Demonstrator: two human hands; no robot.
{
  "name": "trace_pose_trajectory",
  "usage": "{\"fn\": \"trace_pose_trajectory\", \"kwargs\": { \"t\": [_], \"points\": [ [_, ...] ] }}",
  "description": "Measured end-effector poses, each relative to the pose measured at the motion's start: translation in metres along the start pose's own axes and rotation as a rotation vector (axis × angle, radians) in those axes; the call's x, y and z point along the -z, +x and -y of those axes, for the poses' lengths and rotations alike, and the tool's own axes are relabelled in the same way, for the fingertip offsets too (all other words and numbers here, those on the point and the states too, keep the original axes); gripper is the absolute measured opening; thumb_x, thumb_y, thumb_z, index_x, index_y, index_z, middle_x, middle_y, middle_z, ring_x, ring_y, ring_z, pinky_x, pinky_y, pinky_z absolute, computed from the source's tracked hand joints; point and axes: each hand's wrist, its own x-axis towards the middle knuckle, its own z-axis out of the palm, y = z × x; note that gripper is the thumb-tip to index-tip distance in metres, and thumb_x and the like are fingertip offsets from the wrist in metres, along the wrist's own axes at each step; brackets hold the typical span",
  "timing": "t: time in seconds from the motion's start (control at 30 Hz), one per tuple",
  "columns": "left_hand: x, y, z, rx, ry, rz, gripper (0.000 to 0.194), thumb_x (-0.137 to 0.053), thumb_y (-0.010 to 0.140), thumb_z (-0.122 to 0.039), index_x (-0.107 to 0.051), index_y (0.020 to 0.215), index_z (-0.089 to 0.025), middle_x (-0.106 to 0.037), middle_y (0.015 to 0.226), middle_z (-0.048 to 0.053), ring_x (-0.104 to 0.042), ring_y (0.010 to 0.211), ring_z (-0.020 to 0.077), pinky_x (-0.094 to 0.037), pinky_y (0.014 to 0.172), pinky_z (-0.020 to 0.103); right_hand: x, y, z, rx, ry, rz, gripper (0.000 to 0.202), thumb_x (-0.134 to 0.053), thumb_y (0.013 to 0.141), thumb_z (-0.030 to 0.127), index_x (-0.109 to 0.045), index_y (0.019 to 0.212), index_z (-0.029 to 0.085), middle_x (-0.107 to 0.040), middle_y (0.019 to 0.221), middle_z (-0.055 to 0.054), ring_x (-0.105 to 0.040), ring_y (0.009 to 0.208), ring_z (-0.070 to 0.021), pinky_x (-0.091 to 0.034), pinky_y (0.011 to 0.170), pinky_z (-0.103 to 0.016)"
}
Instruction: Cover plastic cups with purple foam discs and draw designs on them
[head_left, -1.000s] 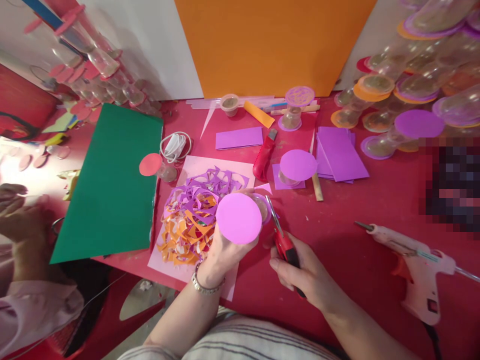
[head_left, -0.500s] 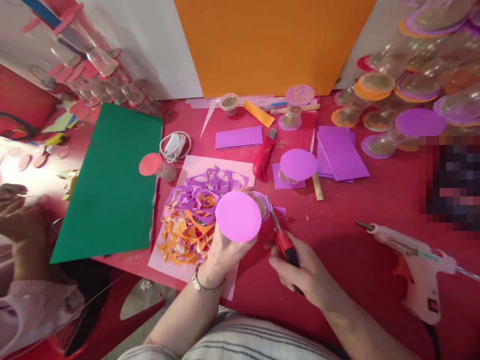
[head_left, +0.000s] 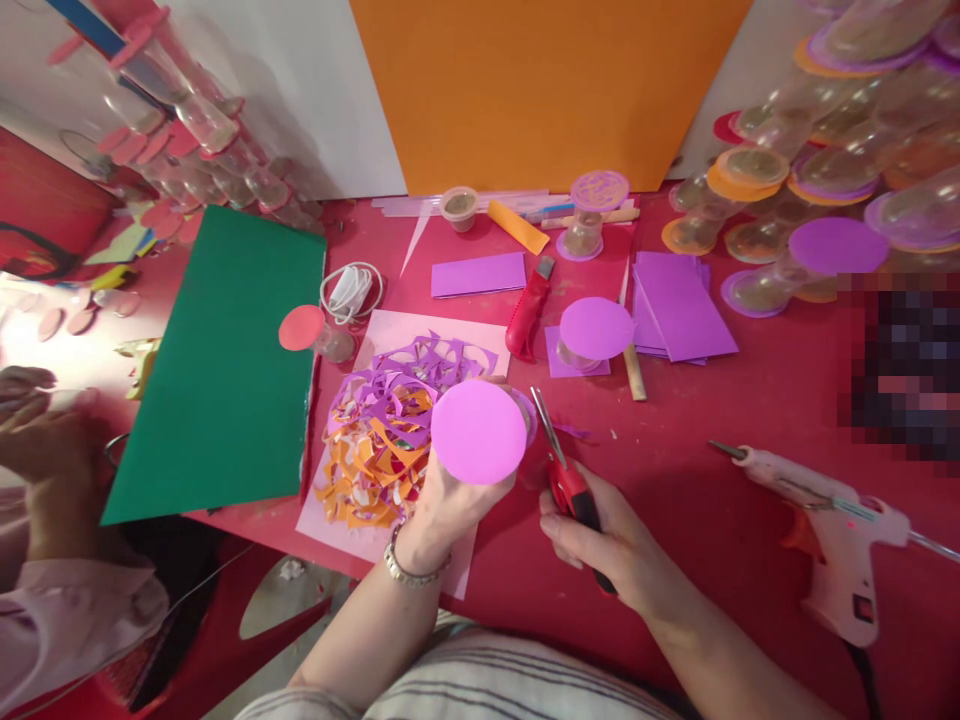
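My left hand [head_left: 454, 500] is closed around an hourglass-shaped clear plastic piece with round purple paper ends. Its near paper disc [head_left: 478, 432] faces up and hides most of my fingers and the plastic. Just to the right, my right hand [head_left: 600, 530] grips scissors [head_left: 574, 492] with red and black handles. Their blades point up beside the far purple end of the piece. A thin purple paper offcut [head_left: 576, 432] lies on the table behind the blades. Under and left of my left hand, purple and orange paper scraps [head_left: 375, 430] are heaped on a pale pink sheet [head_left: 442, 335].
A glue gun [head_left: 832, 520] lies at the right. Behind are a red box cutter [head_left: 529, 310], purple paper cards [head_left: 686, 305] and another purple-topped piece [head_left: 596, 328]. Left stand a green board [head_left: 225, 380] and a co-worker's hand [head_left: 34, 430]. Similar plastic pieces [head_left: 832, 180] are stacked right.
The purple strip beside the scissors has come away from the far end and now lies lower, near the tabletop. Both hands have barely moved.
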Motion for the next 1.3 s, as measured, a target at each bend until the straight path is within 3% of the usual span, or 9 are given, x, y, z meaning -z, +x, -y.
{"fn": "trace_pose_trajectory", "kwargs": {
  "t": [0.23,0.43,0.6,0.8,0.97,1.17,1.3],
  "points": [
    [-0.013,-0.001,-0.017,-0.134,0.044,0.166,0.050,-0.086,0.064,-0.032,-0.067,0.111,-0.034,-0.071,0.097,0.003,-0.062,0.113,0.0337,-0.057,0.095,0.047,-0.005,-0.003,0.004,-0.055,-0.010,-0.039,0.032,-0.068,0.074,0.043,-0.050,0.088,0.021,-0.041,0.053,0.011,-0.034,0.041,-0.0055,-0.027,0.044,-0.022],
    [-0.024,-0.002,-0.027,-0.197,0.038,0.164,0.042,-0.086,0.063,-0.026,-0.071,0.102,-0.027,-0.071,0.098,0.005,-0.066,0.101,0.0295,-0.051,0.100,0.044,-0.003,-0.002,-0.003,-0.006,0.025,-0.053,0.031,-0.065,0.079,0.044,-0.047,0.088,0.022,-0.038,0.049,0.013,-0.035,0.038,-0.0061,-0.026,0.043,-0.022],
    [-0.025,0.002,-0.021,-0.209,-0.059,0.127,0.036,-0.086,0.065,-0.034,-0.070,0.095,-0.021,-0.071,0.092,0.005,-0.066,0.097,0.0259,-0.049,0.097,0.039,-0.003,-0.001,-0.009,0.081,0.062,-0.066,0.033,-0.068,0.077,0.042,-0.052,0.096,0.020,-0.046,0.062,0.009,-0.038,0.045,-0.0057,-0.031,0.046,-0.023],
    [-0.029,0.011,-0.017,-0.110,-0.343,0.092,0.045,-0.090,0.058,-0.046,-0.070,0.090,-0.020,-0.071,0.092,0.002,-0.064,0.079,0.0145,-0.050,0.075,0.025,-0.003,0.000,-0.009,0.163,0.069,-0.089,0.033,-0.068,0.076,0.040,-0.054,0.098,0.020,-0.044,0.066,0.009,-0.039,0.049,-0.0056,-0.032,0.050,-0.024],
    [-0.032,0.010,-0.023,-0.018,-0.375,0.113,0.058,-0.085,0.056,-0.061,-0.070,0.091,-0.016,-0.071,0.081,0.004,-0.056,0.062,0.0102,-0.045,0.059,0.022,0.001,0.003,-0.015,0.198,0.051,-0.054,0.034,-0.066,0.076,0.041,-0.054,0.102,0.021,-0.044,0.065,0.008,-0.039,0.049,-0.0065,-0.033,0.050,-0.024],
    [-0.033,0.006,-0.024,-0.053,-0.351,0.105,0.055,-0.082,0.057,-0.064,-0.070,0.086,-0.019,-0.070,0.084,0.003,-0.059,0.066,0.0122,-0.047,0.063,0.024,0.002,0.002,-0.017,0.254,0.061,0.021,0.037,-0.065,0.078,0.040,-0.054,0.108,0.021,-0.045,0.068,0.007,-0.040,0.051,-0.0077,-0.034,0.052,-0.025],
    [-0.029,0.003,-0.027,-0.096,-0.287,0.139,0.049,-0.084,0.062,-0.057,-0.072,0.092,-0.020,-0.072,0.096,0.004,-0.065,0.083,0.0154,-0.048,0.071,0.024,0.000,-0.001,-0.014,0.292,0.093,0.067,0.038,-0.065,0.078,0.039,-0.055,0.110,0.021,-0.045,0.070,0.007,-0.041,0.054,-0.0078,-0.034,0.054,-0.026]
  ]
}}
